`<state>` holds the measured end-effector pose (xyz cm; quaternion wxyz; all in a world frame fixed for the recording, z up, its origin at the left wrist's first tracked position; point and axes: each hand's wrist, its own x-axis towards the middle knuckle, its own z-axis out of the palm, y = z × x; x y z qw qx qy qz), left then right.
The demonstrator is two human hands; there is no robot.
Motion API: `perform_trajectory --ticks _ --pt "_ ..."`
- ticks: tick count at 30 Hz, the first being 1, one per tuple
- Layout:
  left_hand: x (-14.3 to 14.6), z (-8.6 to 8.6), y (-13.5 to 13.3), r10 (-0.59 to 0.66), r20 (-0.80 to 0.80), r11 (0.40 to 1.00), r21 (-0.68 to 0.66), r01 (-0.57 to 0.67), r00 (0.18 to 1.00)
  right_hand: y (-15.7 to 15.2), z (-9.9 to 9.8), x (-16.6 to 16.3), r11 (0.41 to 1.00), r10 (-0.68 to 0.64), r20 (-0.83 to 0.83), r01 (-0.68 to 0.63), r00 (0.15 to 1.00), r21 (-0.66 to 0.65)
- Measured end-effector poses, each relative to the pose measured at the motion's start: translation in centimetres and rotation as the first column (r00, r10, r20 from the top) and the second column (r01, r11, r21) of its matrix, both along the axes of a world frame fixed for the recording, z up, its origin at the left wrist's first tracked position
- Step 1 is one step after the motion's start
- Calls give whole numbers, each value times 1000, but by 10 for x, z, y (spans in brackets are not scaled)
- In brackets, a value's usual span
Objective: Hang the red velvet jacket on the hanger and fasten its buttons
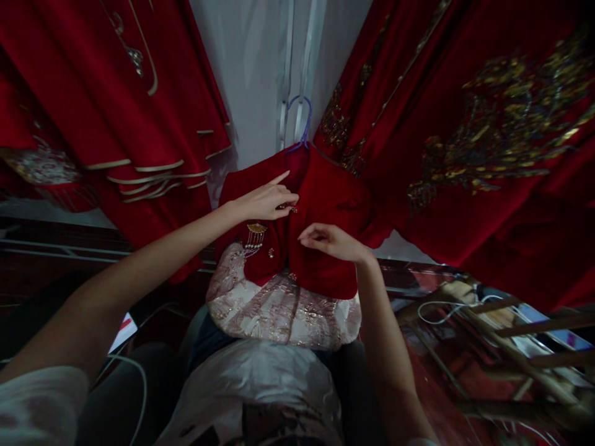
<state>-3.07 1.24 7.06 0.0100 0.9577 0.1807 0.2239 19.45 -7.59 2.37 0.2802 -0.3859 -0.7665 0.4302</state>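
Observation:
A red jacket (325,186) hangs in front of me on a purple hanger (307,118). Its lower part rests over a pale brocade fabric with a shiny pattern (283,310) at my lap. My left hand (272,199) is over the jacket's left front, index finger stretched and the other fingers curled at a small beaded ornament (293,209). Below it, a gold fan-shaped ornament with hanging beads (255,229) lies on the cloth. My right hand (332,240) is before the other front panel, fingertips pinched together; anything between them is too small to make out.
Red garments with pale-edged hems (153,111) hang at the left. More red cloth with gold embroidery (502,124) hangs at the right. Light metal bars (286,74) run up behind the hanger. A wooden frame (520,328) with a white cable stands at the lower right.

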Motion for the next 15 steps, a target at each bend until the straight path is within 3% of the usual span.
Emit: perform_trajectory --ticks 3,5,7,12,15 --pt "-1 -6 3 4 -10 998 64 -4 1000 11 17 -5 937 -262 -154 290 953 194" --pt "0 -11 6 19 -13 993 115 -18 1000 21 27 -16 870 -316 -299 401 900 287" --pt "0 -15 8 60 -19 988 145 -56 998 34 34 -31 843 -282 -396 423 874 333" --pt "-3 -14 10 155 -28 977 151 -149 987 79 41 -71 923 -225 -401 326 888 206" --pt "-9 -8 7 143 -22 984 111 -140 989 103 40 -84 911 -272 -389 366 880 191"
